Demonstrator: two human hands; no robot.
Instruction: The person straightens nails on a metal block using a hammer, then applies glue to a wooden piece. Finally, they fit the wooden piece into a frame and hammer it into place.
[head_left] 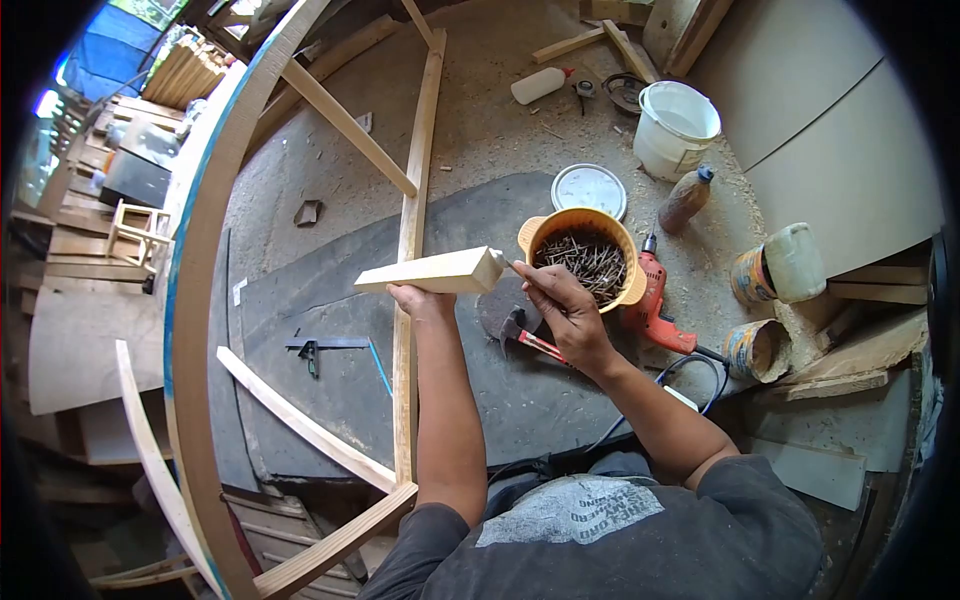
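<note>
My left hand (422, 300) holds a short, thick wooden block (430, 272) from below, its fingers mostly hidden under the wood. At the block's right end, my right hand (562, 308) pinches a thin, dark item (517, 266) too small to name, its tip close to a small white patch on the end face. Just beyond my right hand stands a yellow tub (632, 247) full of nails (580, 262). Below the block lies a hammer (535, 343) with a red handle, partly hidden by my right hand.
A long wooden frame (410, 240) with crosspieces and a curved rim (190, 250) spans the left. Right of the tub are a red drill (655, 300) with a cord, a bottle (683, 203) and a white bucket (672, 150). A square (335, 343) lies lower left.
</note>
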